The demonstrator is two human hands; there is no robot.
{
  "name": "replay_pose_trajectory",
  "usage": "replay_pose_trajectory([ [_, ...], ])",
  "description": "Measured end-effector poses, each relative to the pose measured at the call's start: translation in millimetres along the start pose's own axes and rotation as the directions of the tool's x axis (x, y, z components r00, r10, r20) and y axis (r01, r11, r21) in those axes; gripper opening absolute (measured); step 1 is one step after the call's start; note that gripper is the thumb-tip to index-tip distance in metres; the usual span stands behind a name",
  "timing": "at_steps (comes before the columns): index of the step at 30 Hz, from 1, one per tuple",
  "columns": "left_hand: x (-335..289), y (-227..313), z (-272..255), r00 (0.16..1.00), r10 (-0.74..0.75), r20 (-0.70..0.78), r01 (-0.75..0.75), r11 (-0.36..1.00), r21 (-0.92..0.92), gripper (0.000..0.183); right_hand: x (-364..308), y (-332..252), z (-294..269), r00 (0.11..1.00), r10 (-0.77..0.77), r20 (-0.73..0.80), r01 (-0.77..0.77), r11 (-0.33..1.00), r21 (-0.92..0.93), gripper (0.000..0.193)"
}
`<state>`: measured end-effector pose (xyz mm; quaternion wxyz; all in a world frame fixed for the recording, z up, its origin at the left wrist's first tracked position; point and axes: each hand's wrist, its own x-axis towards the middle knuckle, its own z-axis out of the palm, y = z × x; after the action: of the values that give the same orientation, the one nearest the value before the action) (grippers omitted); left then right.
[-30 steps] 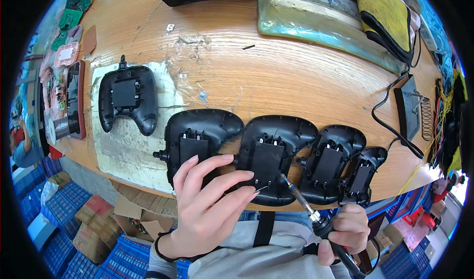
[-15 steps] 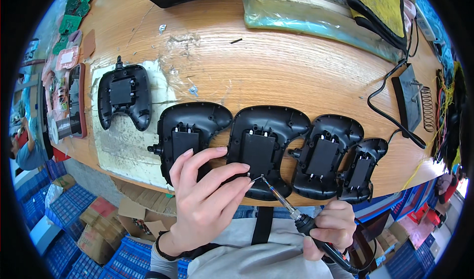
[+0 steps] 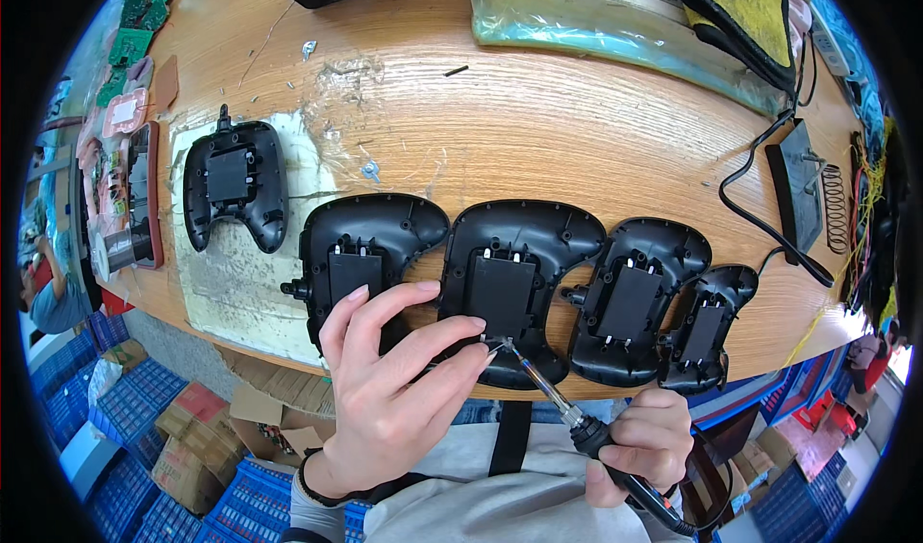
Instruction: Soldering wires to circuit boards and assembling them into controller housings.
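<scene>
My right hand point(image 3: 642, 444) grips a soldering iron point(image 3: 588, 433) by its black handle. The iron's tip meets the lower edge of the black rectangular block in the middle game controller shell point(image 3: 558, 230). Thumb and index finger of my left hand point(image 3: 389, 394) pinch a thin silvery solder wire point(image 3: 496, 348) at that same spot; the other fingers spread over the controller shell point(image 3: 385, 214) to its left. Two more black shells, a nearer one point(image 3: 588, 341) and an outer one point(image 3: 735, 288), lie to the right, each with pale metal tabs beside its block.
Another controller shell point(image 3: 274, 182) lies on a stained pale sheet point(image 3: 317, 158) at left. A phone point(image 3: 144, 197) and green circuit boards point(image 3: 130, 48) are beyond it. At right stand an iron stand with a coil spring point(image 3: 835, 211) and a black cable point(image 3: 735, 192). Plastic-wrapped material point(image 3: 596, 38) sits at the back.
The iron's tip has shifted slightly left and up, closer to my left fingertips. My left hand has moved a touch left, and the view has shifted slightly.
</scene>
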<state>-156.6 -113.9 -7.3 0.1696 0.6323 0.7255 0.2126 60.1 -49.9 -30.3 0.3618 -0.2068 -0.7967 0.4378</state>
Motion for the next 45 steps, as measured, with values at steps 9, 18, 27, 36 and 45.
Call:
replay_pose_trajectory([
  [9, 0.1, 1.7, 2.5, 0.999, 0.038, -0.017, -0.036, 0.997, 0.062, 0.015, 1.5, -1.6, -0.8, 1.0, -0.015, 0.023, 0.016, 0.999, -0.031, 0.015],
  [18, -12.7, 2.5, -26.2, 0.932, -0.329, -0.15, 0.288, 0.926, -0.242, 0.023, -10.3, -1.8, -27.1, 0.998, -0.057, -0.01, 0.057, 0.998, -0.002, 0.027],
  [27, 27.0, 32.4, -11.4, 0.992, -0.113, -0.059, 0.068, 0.858, -0.509, 0.027, -24.0, -1.8, -39.7, 0.87, 0.067, -0.489, -0.125, 0.988, -0.087, 0.035],
  [36, 66.1, 45.1, 15.3, 0.999, 0.003, -0.034, -0.008, 0.987, -0.158, 0.013, -0.4, 15.2, -51.3, 0.927, 0.033, -0.374, -0.042, 0.999, -0.018, 0.027],
  [45, 72.2, 41.2, 27.0, 0.997, 0.071, -0.026, -0.071, 0.997, 0.007, 0.013, 10.4, 28.5, -46.2, 0.92, 0.023, -0.391, -0.03, 1.0, -0.01, 0.025],
])
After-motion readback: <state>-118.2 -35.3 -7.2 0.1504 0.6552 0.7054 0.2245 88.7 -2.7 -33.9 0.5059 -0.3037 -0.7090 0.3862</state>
